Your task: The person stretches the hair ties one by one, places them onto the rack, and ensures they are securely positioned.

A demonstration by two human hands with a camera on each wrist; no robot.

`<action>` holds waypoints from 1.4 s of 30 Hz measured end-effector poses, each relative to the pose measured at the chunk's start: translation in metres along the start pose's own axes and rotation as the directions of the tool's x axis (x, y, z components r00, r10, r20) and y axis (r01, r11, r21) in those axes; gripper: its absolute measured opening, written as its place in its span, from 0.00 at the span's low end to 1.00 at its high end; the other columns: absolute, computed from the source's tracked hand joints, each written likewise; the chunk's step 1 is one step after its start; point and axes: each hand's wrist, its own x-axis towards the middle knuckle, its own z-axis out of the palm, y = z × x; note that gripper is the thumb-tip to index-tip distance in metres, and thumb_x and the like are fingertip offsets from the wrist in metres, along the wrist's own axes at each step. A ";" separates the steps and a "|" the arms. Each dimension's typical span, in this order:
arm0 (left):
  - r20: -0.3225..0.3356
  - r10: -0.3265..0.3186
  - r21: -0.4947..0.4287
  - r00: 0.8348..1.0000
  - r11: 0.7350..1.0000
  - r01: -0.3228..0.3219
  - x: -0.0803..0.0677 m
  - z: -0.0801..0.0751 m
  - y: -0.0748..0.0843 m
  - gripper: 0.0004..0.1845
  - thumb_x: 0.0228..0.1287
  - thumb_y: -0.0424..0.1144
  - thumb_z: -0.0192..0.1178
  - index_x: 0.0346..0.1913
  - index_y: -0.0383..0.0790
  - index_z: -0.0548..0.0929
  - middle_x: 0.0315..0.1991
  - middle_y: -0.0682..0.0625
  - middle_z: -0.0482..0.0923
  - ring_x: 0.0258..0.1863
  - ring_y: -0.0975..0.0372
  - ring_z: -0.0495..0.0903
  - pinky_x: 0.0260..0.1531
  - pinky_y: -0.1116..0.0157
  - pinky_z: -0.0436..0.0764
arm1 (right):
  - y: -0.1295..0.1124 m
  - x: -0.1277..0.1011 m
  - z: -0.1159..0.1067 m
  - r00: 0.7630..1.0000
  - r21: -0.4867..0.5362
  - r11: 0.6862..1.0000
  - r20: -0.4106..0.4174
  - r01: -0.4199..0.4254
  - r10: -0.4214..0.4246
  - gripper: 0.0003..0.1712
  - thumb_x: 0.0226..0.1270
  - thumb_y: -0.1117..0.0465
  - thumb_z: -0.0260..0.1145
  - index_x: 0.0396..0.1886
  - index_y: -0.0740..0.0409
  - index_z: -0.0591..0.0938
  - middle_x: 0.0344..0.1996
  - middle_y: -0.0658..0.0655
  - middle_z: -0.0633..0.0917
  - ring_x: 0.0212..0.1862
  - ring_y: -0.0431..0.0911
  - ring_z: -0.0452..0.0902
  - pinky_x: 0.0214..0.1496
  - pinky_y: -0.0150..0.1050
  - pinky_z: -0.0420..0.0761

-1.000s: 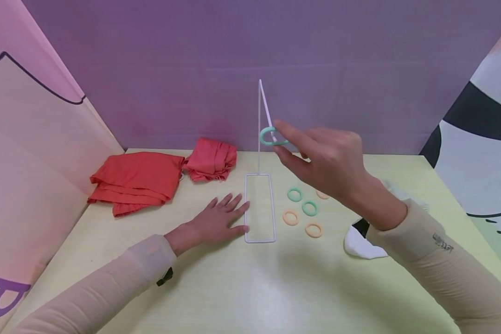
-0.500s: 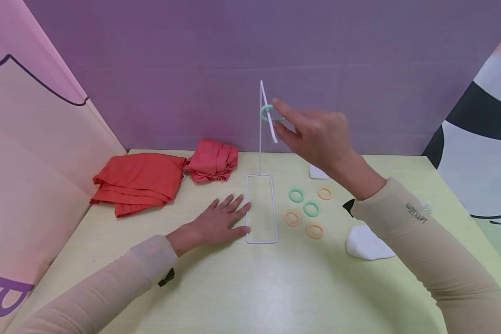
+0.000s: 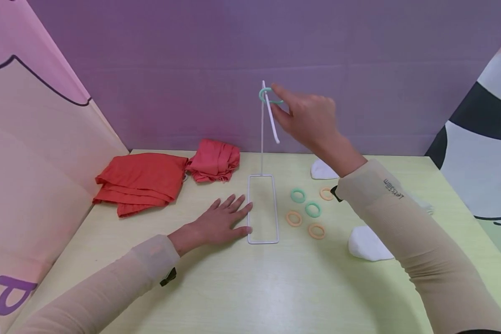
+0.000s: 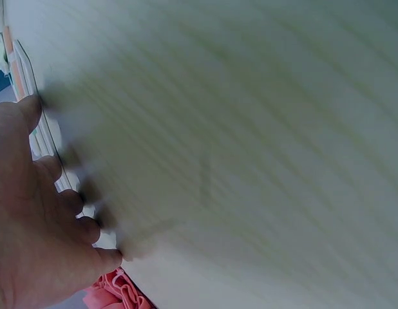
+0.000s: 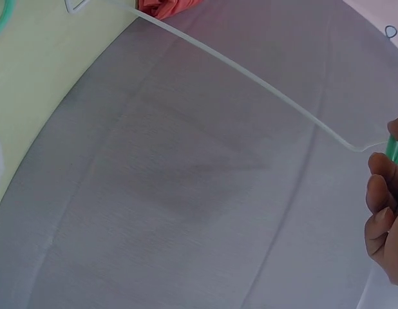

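High in the centre of the frame, the right hand [image 3: 306, 118] pinches a green ring [image 3: 267, 95] at the tip of the wire stand [image 3: 262, 134], over its hooked arm. The left hand [image 3: 223, 221] lies flat, fingers spread, on the desk [image 3: 242, 287], touching the stand's base, seemingly to steady it

green rings: 3, one up at the stand top [image 3: 266, 95], two on the table [image 3: 298, 195] [image 3: 312, 209] | orange rings: 3 [image 3: 326, 193] [image 3: 294, 218] [image 3: 317, 230] | red cloths: 2 [image 3: 139, 181] [image 3: 215, 160] | white cloths: 2 [image 3: 323, 170] [image 3: 367, 244] | wire stand: 1 [image 3: 262, 208] | hands: 2 [image 3: 221, 221] [image 3: 306, 118]
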 end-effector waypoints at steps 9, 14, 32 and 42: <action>0.004 -0.010 0.019 1.000 1.000 0.010 0.001 0.001 0.000 0.41 0.73 0.67 0.44 0.81 0.57 0.48 0.83 0.49 0.39 0.82 0.48 0.37 0.78 0.40 0.43 | 0.005 0.000 0.009 0.993 0.019 0.996 0.083 -0.082 0.081 0.16 0.69 0.52 0.65 0.53 0.48 0.85 0.11 0.56 0.80 0.12 0.53 0.69 0.15 0.40 0.55; 0.005 -0.010 0.017 1.000 1.000 0.010 0.000 0.002 0.000 0.41 0.72 0.67 0.44 0.81 0.58 0.48 0.83 0.49 0.39 0.82 0.48 0.37 0.78 0.40 0.43 | 0.005 0.000 0.011 0.990 0.024 0.994 0.099 -0.102 0.099 0.16 0.71 0.51 0.62 0.53 0.48 0.84 0.11 0.56 0.79 0.12 0.53 0.67 0.16 0.39 0.53; 0.001 -0.015 0.012 1.000 1.000 0.015 -0.002 0.001 0.003 0.41 0.73 0.68 0.42 0.81 0.57 0.47 0.83 0.47 0.37 0.82 0.48 0.36 0.78 0.40 0.42 | 0.012 -0.032 -0.028 0.926 0.058 0.980 0.343 -0.188 0.157 0.30 0.67 0.40 0.66 0.66 0.44 0.79 0.16 0.52 0.83 0.19 0.52 0.76 0.18 0.46 0.65; 0.001 -0.021 0.013 1.000 1.000 0.021 -0.004 0.001 0.003 0.42 0.72 0.69 0.42 0.81 0.56 0.45 0.83 0.47 0.36 0.82 0.48 0.35 0.78 0.40 0.41 | 0.023 -0.113 -0.031 0.535 -0.022 0.978 0.834 -0.208 0.132 0.32 0.67 0.39 0.65 0.67 0.43 0.78 0.24 0.52 0.88 0.28 0.51 0.82 0.17 0.41 0.66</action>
